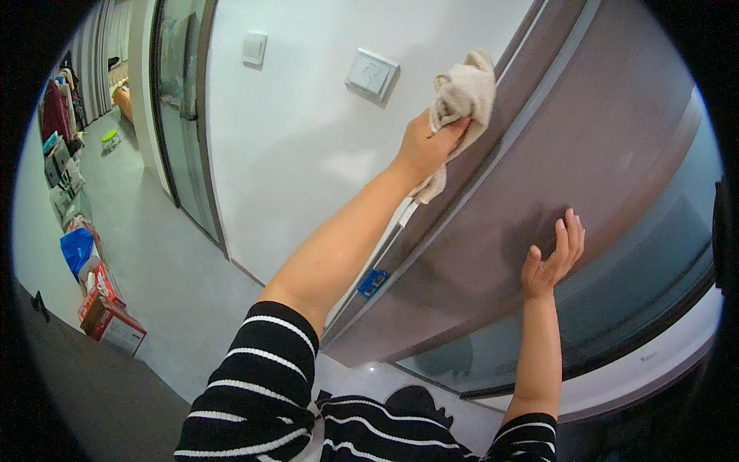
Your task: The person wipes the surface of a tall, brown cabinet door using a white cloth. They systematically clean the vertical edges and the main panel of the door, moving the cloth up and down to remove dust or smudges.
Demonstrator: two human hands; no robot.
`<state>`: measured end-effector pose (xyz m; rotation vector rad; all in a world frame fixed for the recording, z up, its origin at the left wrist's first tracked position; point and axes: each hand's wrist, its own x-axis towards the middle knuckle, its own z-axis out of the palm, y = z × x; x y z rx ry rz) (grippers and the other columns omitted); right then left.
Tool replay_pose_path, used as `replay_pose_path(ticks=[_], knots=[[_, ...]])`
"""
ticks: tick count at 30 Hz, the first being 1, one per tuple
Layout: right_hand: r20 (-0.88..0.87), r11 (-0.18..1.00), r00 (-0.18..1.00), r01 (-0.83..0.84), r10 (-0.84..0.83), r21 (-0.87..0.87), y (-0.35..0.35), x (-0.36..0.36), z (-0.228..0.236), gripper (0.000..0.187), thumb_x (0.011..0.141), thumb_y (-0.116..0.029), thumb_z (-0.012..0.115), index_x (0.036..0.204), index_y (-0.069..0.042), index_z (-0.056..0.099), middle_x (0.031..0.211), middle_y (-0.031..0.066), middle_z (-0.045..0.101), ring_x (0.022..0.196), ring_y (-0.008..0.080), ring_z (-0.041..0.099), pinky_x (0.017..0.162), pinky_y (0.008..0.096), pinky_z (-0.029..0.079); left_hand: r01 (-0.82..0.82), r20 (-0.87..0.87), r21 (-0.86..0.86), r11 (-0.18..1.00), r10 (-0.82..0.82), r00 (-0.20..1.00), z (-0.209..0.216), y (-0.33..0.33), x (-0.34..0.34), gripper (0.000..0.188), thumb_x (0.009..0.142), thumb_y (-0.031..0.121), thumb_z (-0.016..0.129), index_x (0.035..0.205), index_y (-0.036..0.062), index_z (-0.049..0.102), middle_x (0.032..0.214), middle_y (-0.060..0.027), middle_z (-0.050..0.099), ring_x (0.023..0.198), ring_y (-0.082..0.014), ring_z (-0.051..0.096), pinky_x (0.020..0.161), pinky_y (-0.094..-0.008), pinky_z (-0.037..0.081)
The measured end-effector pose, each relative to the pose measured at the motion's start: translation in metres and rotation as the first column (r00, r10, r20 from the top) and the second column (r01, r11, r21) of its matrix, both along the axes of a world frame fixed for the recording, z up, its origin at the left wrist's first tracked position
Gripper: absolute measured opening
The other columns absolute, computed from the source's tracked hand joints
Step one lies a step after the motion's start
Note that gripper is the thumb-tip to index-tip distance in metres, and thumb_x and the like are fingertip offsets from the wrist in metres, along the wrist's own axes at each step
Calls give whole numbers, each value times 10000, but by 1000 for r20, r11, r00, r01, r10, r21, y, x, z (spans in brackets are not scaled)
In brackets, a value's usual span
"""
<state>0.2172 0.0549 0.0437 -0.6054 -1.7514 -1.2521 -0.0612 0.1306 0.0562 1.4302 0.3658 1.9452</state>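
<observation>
My left hand [431, 148] is closed round a crumpled beige cloth [468, 91], with its arm stretched up and forward. The cloth lies against the brown door frame [504, 115], where the frame meets the white wall. A loose end of the cloth hangs below my fingers. Lower right, my right hand [556, 254] has its fingers spread and holds nothing. It is close to the brown door panel [585, 146]; whether it touches the surface I cannot tell. A small blue piece [372, 283] sits on the frame's edge below my left forearm.
Two white switch plates [372, 75] are on the wall to the left. Beyond stands a glass door [182, 115] with a dark frame. Boxes [114, 323] and a blue bag [77, 250] line the floor at far left. Dark glass [639, 296] curves along the right.
</observation>
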Motion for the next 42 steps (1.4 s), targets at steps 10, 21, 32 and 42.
replay_pose_path(ticks=[10, 21, 32, 42], knots=[[12, 999, 999, 39, -39, 18, 3, 0, 1, 485, 1019, -452, 368, 1287, -62, 475, 1347, 189, 525, 1259, 372, 464, 1073, 502, 320, -193, -248, -749, 633, 1, 969, -334, -16, -2, 519, 914, 435, 583, 1125, -36, 642, 986, -125, 682, 922, -171, 600, 806, -336, 469], [27, 998, 998, 55, -56, 19, 1, 1, 1, 468, 1021, -436, 381, 1292, -67, 473, 1358, 187, 520, 1266, 366, 462, 1076, 500, 318, -404, -265, 65, 913, 406, 875, -104, -25, -1, 428, 787, 197, 721, 1140, -8, 590, 1006, -153, 683, 929, -236, 649, 820, -354, 494], [3, 1000, 1000, 25, -25, 17, 2, -6, 3, 428, 1002, -399, 457, 1282, -78, 501, 1351, 179, 530, 1257, 359, 473, 1071, 498, 317, -602, -855, -235, 763, 132, 501, -282, -57, -33, 452, 764, 234, 727, 1163, 59, 607, 1043, -189, 656, 967, -383, 633, 844, -438, 507], [7, 999, 1000, -5, 4, 44, 2, -5, 2, 408, 988, -379, 496, 1278, -94, 524, 1352, 153, 538, 1260, 337, 475, 1070, 485, 318, -660, -435, 165, 733, 655, 618, -142, -50, 24, 675, 740, 138, 699, 1361, 74, 442, 1325, -285, 459, 1170, -487, 490, 938, -482, 464]])
